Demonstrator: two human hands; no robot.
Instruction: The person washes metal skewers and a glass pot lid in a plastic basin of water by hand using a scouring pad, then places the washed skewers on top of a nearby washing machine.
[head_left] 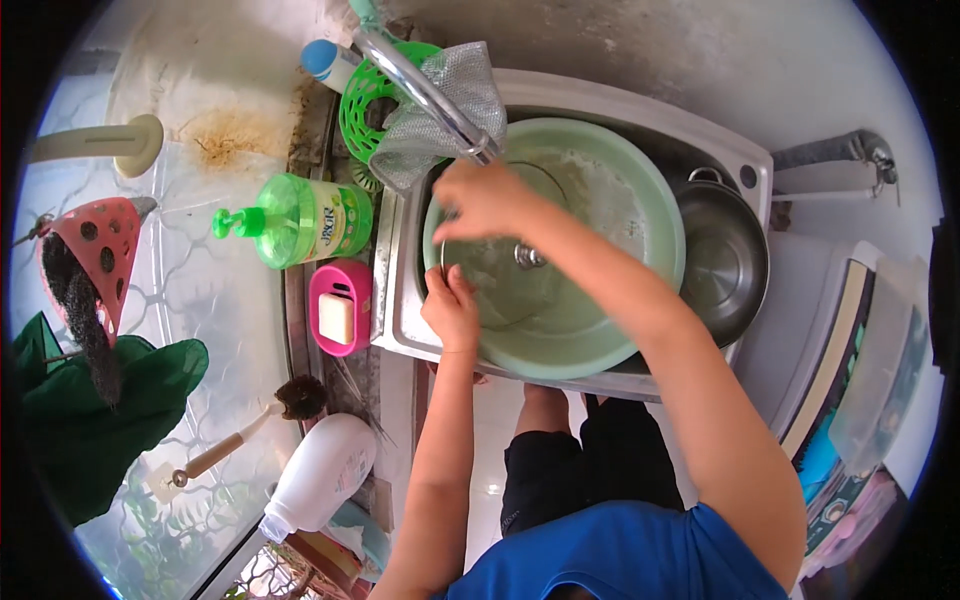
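A round see-through pot lid with a thin metal rim and a metal knob lies tilted in a pale green basin of cloudy water. My left hand grips the lid's near left edge, thumb on top. Across its upper left part reaches my right hand, slightly blurred, with its fingers curled down at the rim. Something small and dark shows between those fingers, but I cannot make out what. Just above that hand hangs the spout of a chrome faucet.
The basin stands in a steel sink, beside a metal pan. Along the left ledge are a green pump bottle, a pink soap dish, a brush and a white bottle. A grey mesh cloth drapes over a green basket.
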